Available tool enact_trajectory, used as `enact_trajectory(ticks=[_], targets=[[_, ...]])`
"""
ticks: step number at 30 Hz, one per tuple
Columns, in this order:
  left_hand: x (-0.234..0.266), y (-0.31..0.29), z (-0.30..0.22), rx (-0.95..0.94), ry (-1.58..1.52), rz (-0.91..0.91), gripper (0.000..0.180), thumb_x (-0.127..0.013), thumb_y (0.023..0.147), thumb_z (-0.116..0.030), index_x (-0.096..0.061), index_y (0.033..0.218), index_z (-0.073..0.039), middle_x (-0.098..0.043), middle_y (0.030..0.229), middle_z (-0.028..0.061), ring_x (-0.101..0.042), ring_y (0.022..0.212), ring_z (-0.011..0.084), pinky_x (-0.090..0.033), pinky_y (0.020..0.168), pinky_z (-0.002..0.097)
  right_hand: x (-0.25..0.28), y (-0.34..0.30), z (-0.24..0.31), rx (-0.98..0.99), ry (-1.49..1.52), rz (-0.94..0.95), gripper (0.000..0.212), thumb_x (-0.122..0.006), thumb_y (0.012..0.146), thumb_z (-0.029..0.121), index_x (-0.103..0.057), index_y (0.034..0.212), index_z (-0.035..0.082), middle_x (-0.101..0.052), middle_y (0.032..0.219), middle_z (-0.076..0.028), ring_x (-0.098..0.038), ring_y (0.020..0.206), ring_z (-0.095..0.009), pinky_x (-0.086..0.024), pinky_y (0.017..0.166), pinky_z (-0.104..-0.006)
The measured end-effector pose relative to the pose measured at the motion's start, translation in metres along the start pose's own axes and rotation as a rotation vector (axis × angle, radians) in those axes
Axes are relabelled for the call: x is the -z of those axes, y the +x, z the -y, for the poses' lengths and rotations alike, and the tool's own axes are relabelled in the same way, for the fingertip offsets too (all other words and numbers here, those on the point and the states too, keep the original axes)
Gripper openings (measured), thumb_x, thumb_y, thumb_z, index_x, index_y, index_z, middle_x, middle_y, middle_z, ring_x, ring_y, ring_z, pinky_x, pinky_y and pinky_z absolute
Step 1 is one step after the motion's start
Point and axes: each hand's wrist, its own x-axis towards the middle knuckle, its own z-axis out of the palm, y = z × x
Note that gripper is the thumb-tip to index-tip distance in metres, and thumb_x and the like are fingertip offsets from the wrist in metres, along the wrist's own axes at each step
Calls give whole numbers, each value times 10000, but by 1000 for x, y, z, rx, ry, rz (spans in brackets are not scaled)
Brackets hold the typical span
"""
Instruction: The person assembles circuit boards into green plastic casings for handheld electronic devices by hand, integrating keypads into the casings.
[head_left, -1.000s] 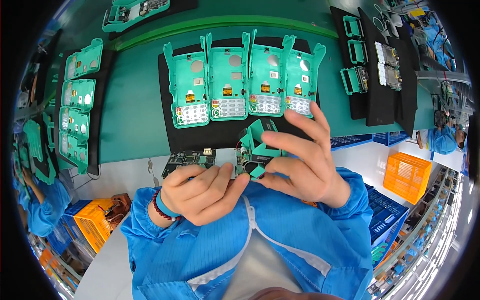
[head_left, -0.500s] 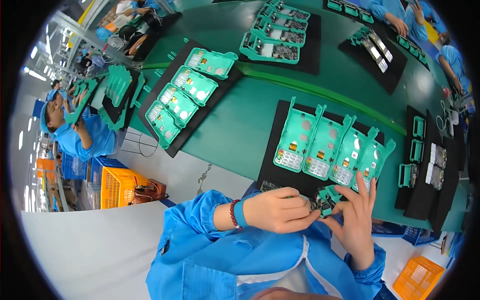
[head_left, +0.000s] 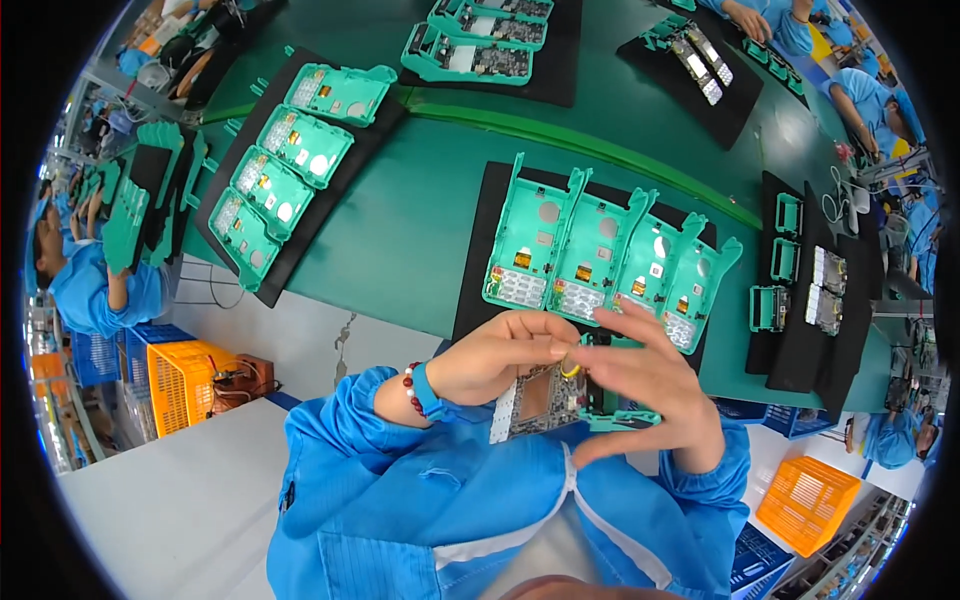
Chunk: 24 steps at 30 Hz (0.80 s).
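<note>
Head view: 2 hands [head_left: 505, 355] [head_left: 660, 388] at 1 circuit board [head_left: 537, 396]

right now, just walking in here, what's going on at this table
Someone in a blue smock has both bare hands at a circuit board, close to the chest. The left hand is at its upper edge; the right hand is spread around a green part beside it. The exact grip is hidden. Just beyond, four open green casings lie on a black mat.

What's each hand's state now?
Left hand: closed at the circuit board's upper edge; hold unclear.
Right hand: spread around green housing part; grip unclear.
</note>
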Motion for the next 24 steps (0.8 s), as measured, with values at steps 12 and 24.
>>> enact_trajectory(ticks=[12, 24], targets=[[25, -26, -8, -791, 1986, -481, 420, -740, 754, -34, -696, 1163, -116, -608, 1220, 95, -588, 1050, 284, -459, 925, 427, 20, 49, -32, -377, -81, -433, 504, -936, 636, 82, -700, 1068, -27, -737, 928, -71, -686, 836, -145, -538, 785, -286], [50, -30, 9, -1000, 1903, -450, 243, -710, 764, -75, -721, 1006, -73, -659, 1010, 57, -641, 903, 229, -492, 781, 359, 11, 108, -63, -435, -164, -187, 352, -904, 722, 143, -719, 963, -35, -723, 813, -77, -652, 698, -124, -514, 649, -289]])
